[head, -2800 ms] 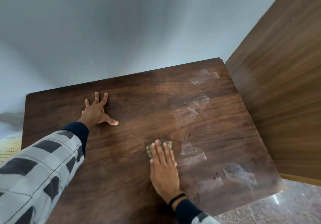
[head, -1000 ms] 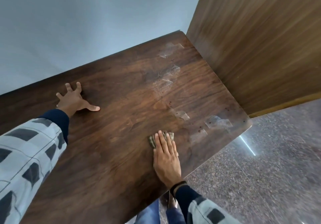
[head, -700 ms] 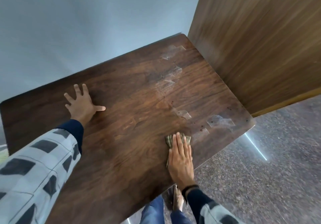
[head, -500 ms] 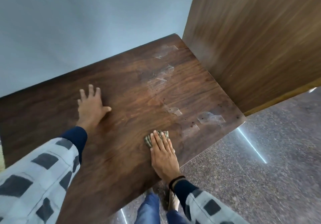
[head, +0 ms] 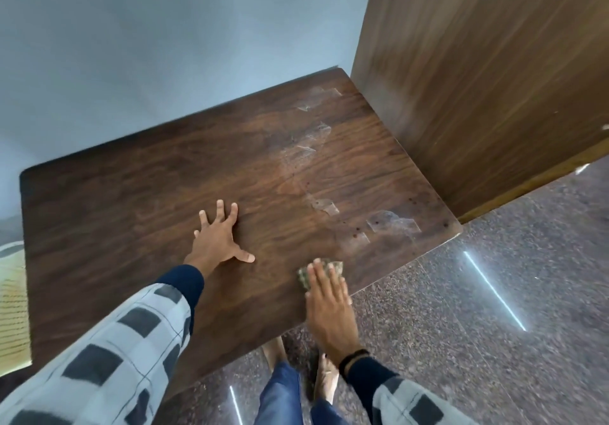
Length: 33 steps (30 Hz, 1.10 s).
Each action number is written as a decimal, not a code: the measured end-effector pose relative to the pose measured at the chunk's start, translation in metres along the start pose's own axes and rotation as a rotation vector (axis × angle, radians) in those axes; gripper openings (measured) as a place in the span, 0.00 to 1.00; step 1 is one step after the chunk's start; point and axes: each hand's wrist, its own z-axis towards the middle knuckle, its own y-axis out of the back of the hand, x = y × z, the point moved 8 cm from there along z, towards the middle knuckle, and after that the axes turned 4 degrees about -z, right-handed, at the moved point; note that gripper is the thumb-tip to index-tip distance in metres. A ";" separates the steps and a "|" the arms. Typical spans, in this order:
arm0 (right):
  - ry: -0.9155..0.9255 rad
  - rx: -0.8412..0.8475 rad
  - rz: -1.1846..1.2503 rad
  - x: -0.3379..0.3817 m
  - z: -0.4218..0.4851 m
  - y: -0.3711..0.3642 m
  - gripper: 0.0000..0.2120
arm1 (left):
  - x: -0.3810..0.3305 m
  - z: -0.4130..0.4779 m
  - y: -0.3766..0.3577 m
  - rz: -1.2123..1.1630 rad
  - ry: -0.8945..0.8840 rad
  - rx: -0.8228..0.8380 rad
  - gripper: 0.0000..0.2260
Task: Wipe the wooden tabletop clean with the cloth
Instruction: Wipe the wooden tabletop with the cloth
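Note:
A dark wooden tabletop [head: 138,207] fills the middle of the view, with pale tape-like residue patches [head: 392,225] along its right side. My right hand [head: 329,309] lies flat on a small folded greenish cloth [head: 334,267] at the table's near edge, pressing it down; only the cloth's far end shows past my fingers. My left hand [head: 219,238] rests flat on the wood with fingers spread, a little left of the cloth and holding nothing.
A tall wooden cabinet side [head: 487,72] stands against the table's right edge. A pale blue wall [head: 148,45] backs the table. Speckled stone floor [head: 494,342] lies to the right and below, with my feet and jeans [head: 283,391] under the near edge.
My left hand slid right and nearer, from the far left of the table to its middle. My right hand with the cloth stayed at the near edge, shifting sideways.

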 end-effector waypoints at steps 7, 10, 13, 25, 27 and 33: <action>0.204 0.093 -0.054 0.016 0.055 0.002 0.26 | 0.002 0.002 -0.001 0.036 0.020 0.005 0.65; -0.059 0.024 -0.020 -0.040 0.056 0.018 0.26 | 0.002 0.004 -0.003 0.016 0.029 0.012 0.65; -0.079 0.043 0.031 -0.031 0.022 0.014 0.26 | 0.005 0.005 -0.003 0.008 0.037 0.015 0.66; -0.137 0.027 0.011 -0.075 0.084 0.037 0.26 | 0.003 0.001 -0.001 -0.015 0.036 0.034 0.65; -0.155 0.042 0.046 -0.071 0.053 0.033 0.26 | 0.003 0.002 0.000 -0.019 0.038 0.030 0.65; 0.192 0.055 0.034 -0.003 0.058 0.013 0.26 | 0.002 0.000 0.001 -0.018 0.047 0.031 0.65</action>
